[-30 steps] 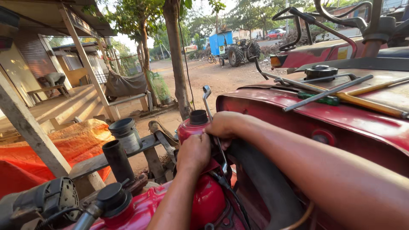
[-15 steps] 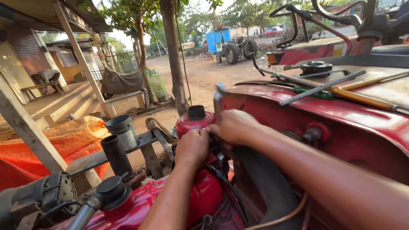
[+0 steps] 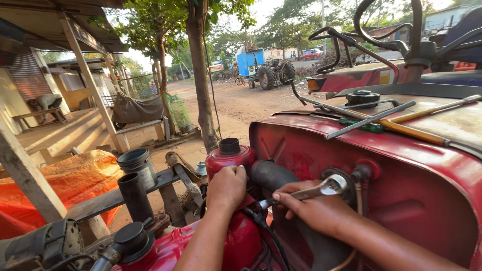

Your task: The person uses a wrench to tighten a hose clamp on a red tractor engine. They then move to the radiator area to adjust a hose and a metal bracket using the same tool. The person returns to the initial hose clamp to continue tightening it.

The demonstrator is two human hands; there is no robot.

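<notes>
I look down over a red tractor engine. My left hand (image 3: 226, 186) rests on a red cylinder (image 3: 228, 159) with a black round opening on top, gripping its lower side. My right hand (image 3: 311, 211) is closed around a silver open-ended wrench (image 3: 321, 188), whose head points right toward a round fitting (image 3: 351, 176) on the red body panel (image 3: 401, 180). A black rubber hose (image 3: 271, 174) runs from the cylinder toward the panel, between my two hands.
Long screwdrivers and metal rods (image 3: 396, 120) lie on top of the red hood. A black pipe (image 3: 134, 196) and a grey can (image 3: 136, 164) stand at left by an orange tarp (image 3: 70, 185). A tree trunk (image 3: 201, 80), a shed and another tractor (image 3: 271, 73) are behind.
My right hand has dropped from beside the cylinder's top to lower right, now holding the wrench level toward the panel fitting. My left hand stays on the cylinder.
</notes>
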